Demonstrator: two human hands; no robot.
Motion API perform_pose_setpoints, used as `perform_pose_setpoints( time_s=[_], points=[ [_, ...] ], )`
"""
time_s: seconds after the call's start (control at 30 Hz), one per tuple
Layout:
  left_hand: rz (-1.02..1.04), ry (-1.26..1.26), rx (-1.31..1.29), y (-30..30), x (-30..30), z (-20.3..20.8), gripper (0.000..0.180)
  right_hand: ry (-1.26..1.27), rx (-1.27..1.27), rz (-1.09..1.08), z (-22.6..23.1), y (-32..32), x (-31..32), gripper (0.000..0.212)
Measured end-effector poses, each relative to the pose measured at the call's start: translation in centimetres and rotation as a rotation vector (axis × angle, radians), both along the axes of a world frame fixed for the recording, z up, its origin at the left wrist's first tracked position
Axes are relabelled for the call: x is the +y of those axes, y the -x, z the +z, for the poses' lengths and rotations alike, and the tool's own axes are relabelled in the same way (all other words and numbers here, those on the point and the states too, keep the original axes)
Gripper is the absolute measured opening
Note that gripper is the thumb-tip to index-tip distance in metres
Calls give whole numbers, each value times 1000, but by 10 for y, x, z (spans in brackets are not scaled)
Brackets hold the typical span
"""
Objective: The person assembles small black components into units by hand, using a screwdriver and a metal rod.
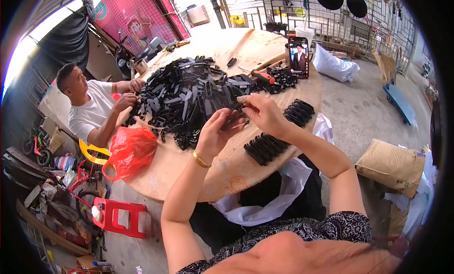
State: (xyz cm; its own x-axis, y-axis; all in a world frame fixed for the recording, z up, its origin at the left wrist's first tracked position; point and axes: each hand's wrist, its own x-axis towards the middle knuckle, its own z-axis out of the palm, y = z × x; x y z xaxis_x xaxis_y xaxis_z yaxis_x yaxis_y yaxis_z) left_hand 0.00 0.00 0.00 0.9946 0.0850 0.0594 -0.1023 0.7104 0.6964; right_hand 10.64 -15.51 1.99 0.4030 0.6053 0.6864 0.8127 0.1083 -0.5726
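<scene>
My left hand (218,131) is turned partly palm up above the near side of the table, its fingers curled round a small black plastic piece (231,117). Thumb and fingertips of my right hand (266,114) are pinched together at the same spot; what lies between them is too small to make out. Just beyond my hands spreads a large heap of black plastic pieces (182,92), long and short ones mixed. By my right forearm, black pieces stand lined up in two neat rows, a nearer row (266,149) and a farther row (299,112).
Across the round wooden table (189,179), a person (90,104) handles pieces at the heap's left edge. A red plastic bag (135,149), a red-handled screwdriver (262,76) and an upright phone (298,57) are on it. A red stool (120,217) stands at lower left, a brown sack (391,166) at right.
</scene>
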Motion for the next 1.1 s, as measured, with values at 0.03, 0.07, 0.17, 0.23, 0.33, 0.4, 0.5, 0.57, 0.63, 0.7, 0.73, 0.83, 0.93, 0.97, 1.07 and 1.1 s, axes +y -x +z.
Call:
perform_pose_setpoints(
  time_s=[0.03, 0.07, 0.17, 0.23, 0.33, 0.4, 0.5, 0.57, 0.63, 0.7, 0.73, 0.83, 0.93, 0.97, 1.07, 1.1],
  points=[
    [12, -63, -11, 2, -2, 4, 42, -57, 98, 32, -1, 1, 1, 16],
    [24, -126, -23, 2, -3, 6, 39, -114, 196, 65, -2, 1, 3, 15],
    [-13, -246, -56, 5, -12, 5, 38, -60, 115, 42, 6, 3, -9, 14],
    [-123, -222, -90, 4, -16, 6, 39, -97, 120, 41, 5, 3, -10, 10],
    [-119, -167, -82, 5, -24, 7, 39, -154, -47, -17, 7, 2, -10, 7],
    [-70, -164, -79, 4, -25, 5, 38, -176, -219, -73, 6, 2, -10, 8],
    [-23, -199, -63, 2, -25, 2, 38, -107, -329, -137, 2, 6, -9, 10],
    [15, -254, -73, 2, -25, 0, 37, -43, -475, -165, 1, 9, -11, 12],
    [52, -310, -83, 1, -25, -3, 37, -25, -489, -154, 1, 12, -10, 13],
    [142, -356, -35, 2, -24, -3, 33, -6, -503, -145, 1, 14, -8, 15],
    [153, -373, -49, 3, -23, -2, 30, -4, -440, -120, 2, 15, -6, 17],
    [159, -353, -40, 4, -24, 0, 31, 32, -316, -49, 3, 12, -9, 23],
    [204, -260, 5, 5, -25, 0, 31, -34, -255, 96, 2, 9, -7, 23],
    [200, -259, 7, 5, -26, 0, 31, -43, -271, 127, 4, 9, -8, 25],
    [210, -194, -55, 5, -32, 5, 28, -9, -286, 98, 14, 14, -14, 30],
    [212, -207, -126, 5, -32, 8, 24, 39, -286, 41, 16, 18, -15, 33]
  ],
)
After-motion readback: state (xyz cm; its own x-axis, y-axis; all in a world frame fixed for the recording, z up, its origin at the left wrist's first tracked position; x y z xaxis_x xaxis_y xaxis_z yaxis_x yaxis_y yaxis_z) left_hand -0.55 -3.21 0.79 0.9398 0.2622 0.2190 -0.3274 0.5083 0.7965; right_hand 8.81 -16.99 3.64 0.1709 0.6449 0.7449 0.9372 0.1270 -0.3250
